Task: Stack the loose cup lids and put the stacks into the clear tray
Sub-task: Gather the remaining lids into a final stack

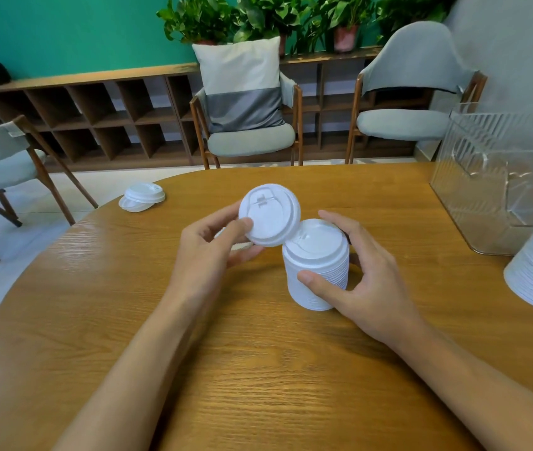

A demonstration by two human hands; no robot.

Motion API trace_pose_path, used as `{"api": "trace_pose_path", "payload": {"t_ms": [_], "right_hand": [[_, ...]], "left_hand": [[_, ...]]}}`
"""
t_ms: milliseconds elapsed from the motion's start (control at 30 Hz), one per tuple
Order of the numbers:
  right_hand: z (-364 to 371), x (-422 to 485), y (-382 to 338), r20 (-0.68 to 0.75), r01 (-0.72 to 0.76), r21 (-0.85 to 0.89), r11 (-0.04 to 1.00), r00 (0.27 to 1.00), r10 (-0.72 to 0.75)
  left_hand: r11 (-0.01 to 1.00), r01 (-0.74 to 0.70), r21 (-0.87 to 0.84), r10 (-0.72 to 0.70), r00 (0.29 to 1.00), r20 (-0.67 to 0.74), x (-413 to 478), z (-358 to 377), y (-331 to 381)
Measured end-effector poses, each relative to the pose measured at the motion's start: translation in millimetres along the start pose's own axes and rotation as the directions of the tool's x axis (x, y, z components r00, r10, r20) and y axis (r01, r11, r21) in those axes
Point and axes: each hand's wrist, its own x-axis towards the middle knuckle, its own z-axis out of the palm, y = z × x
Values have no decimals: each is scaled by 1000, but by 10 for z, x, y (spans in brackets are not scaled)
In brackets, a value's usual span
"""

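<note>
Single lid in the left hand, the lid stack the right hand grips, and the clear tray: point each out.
single lid (pixel 270 219), head view, middle of its top face.
lid stack (pixel 320 243), head view, top face of the uppermost lid.
clear tray (pixel 468 164), head view, ribbed side wall.

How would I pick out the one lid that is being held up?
On the round wooden table, look to the middle, where the right hand grips a short stack of white lids. Just above and left of it, the left hand pinches a single white lid by its rim. It alone is lifted and tilted; the others lie on the table.
</note>
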Motion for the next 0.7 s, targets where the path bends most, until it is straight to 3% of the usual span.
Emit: {"api": "trace_pose_path", "payload": {"t_ms": [100, 267, 433, 500, 633, 700], "right_hand": [[3, -1, -14, 15, 8, 16, 1000, 1000, -8], [10, -1, -1, 19, 29, 3, 1000, 999, -29], [13, -4, 36, 18, 37, 2, 999, 999, -37], [19, -5, 37, 21, 33, 17, 999, 999, -33], [33, -17, 23, 44, 53, 36, 998, 998, -55], [33, -22, 14, 46, 41, 47, 998, 998, -43]], "left_hand": [[996, 69, -51, -63, 991, 119, -37, 40, -14], [958, -138, 252, 95, 980, 174, -87, 120, -68], [902, -207, 379, 135, 969, 208, -140, 145, -58], [891, -234, 390, 158, 963, 217, -146, 118, -35], [926, -237, 294, 108, 913, 394, -174, 100, -18], [931, -250, 267, 132, 911, 392, -181, 119, -32]]}}
